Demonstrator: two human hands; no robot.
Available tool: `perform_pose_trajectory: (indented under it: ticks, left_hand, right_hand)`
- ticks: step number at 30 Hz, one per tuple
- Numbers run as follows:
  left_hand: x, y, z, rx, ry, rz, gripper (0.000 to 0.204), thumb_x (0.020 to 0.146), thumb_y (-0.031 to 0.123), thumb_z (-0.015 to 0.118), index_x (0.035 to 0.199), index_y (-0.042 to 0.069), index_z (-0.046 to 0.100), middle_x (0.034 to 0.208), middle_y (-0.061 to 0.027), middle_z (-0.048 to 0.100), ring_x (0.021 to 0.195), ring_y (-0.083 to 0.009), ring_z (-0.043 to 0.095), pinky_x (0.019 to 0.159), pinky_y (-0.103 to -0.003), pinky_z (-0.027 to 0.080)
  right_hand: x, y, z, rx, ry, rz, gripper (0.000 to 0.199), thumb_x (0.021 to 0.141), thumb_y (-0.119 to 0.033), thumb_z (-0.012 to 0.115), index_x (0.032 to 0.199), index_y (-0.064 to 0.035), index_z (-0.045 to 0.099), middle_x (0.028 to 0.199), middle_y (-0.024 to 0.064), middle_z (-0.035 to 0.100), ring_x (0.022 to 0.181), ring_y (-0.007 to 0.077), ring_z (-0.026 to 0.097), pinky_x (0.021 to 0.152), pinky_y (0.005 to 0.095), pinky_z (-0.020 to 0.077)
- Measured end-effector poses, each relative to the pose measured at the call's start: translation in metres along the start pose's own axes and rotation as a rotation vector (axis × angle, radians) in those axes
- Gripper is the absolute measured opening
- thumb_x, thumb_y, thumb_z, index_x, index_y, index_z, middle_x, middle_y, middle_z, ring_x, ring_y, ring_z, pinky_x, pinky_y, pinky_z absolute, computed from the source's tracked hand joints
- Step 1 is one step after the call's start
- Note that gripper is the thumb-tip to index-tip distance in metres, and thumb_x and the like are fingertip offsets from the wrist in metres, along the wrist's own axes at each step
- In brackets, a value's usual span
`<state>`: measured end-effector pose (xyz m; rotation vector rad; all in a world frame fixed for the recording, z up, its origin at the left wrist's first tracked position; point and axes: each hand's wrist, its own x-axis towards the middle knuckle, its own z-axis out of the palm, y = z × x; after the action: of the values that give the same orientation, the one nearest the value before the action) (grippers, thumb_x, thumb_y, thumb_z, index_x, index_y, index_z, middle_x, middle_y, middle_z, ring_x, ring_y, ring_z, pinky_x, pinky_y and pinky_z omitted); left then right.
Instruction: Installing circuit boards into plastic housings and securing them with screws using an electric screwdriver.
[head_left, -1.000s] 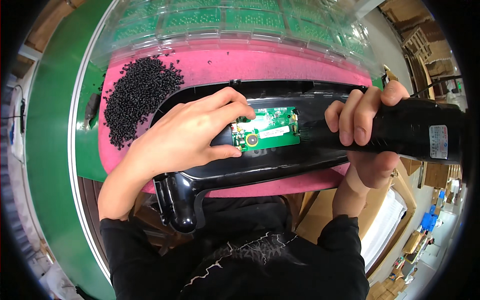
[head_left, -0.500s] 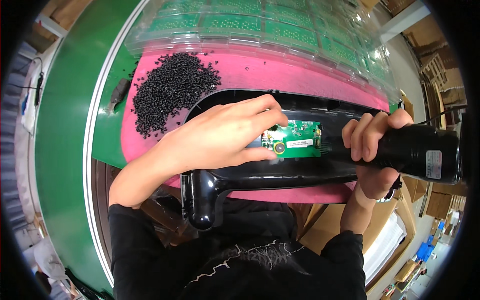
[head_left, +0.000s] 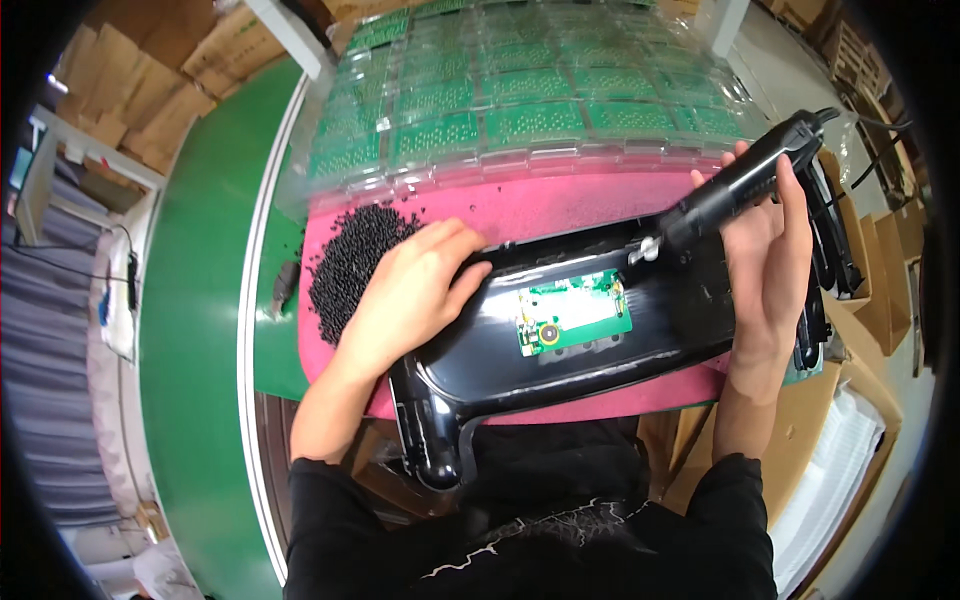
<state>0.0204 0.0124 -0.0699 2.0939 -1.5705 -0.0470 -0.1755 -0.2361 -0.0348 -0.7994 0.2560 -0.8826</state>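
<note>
- Worktop [head_left: 276, 372]: green, in front of you; its near edge lies toward your body.
- Clear plastic trays [head_left: 490, 161]: spread along the worktop's far edge, with rows of green circuit boards [head_left: 525, 122] showing in them.
- Pink mat [head_left: 590, 196]: laid on the worktop between the trays and the near edge; rounded at its left corners.
- Open cardboard box [head_left: 800, 425]: below the worktop's near right corner, white sheets [head_left: 835, 475] inside.
- Black plastic shell [head_left: 490, 352]: lies on the mat, hollow side up, running at a slant along the near edge; its stubby rounded projection [head_left: 437, 470] sticks out past that edge, toward the left.
- Black handheld tool [head_left: 735, 196]: slants over the shell's right part, its bright tip [head_left: 645, 252] pointing into the shell close to the far wall. Cannot tell whether the tip touches.
- Your right hand [head_left: 765, 240]: closed round the tool, thumb on one side and fingers on the other.
- Your left hand [head_left: 425, 285]: well apart from the right, fingers bent at the shell's far left rim, beside the black bits. Cannot tell whether you pinch anything.
- Heap of small black bits [head_left: 352, 262]: on the mat's left part, strays toward the trays.
- Green circuit board [head_left: 575, 316]: inside the shell, component side up; touched by neither of your hands.
- Small dark piece [head_left: 286, 286]: on the worktop, just left of the mat.
</note>
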Motion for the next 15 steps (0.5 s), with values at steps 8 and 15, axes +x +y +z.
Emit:
perform_pose_trajectory:
  ticks: [8, 15]
  left_hand:
    - [-0.006, 0.022, -0.010, 0.170, -0.051, 0.058, 0.017, 0.081, 0.015, 0.071, 0.080, 0.000, 0.064, 0.077, -0.0138, 0.057, 0.073, -0.0354, 0.061, 0.062, -0.041, 0.047]
    - [-0.074, 0.055, -0.057, 0.225, 0.444, 0.001, 0.021, 0.073, -0.007, 0.066, 0.092, 0.000, 0.070, 0.088, -0.0128, 0.064, 0.076, -0.0267, 0.065, 0.070, -0.035, 0.053]
  right_hand:
    - [-0.019, 0.006, 0.020, -0.662, 0.051, -0.831, 0.069, 0.084, 0.000, 0.064, 0.143, 0.0033, 0.027, 0.145, 0.0143, 0.033, 0.126, 0.0234, 0.037, 0.102, 0.0461, 0.0413]
    - [-0.049, -0.001, 0.014, -0.626, -0.054, -1.609, 0.046, 0.074, -0.005, 0.061, 0.116, -0.0172, 0.046, 0.098, 0.0102, 0.049, 0.082, 0.0247, 0.046, 0.066, 0.0386, 0.0461]
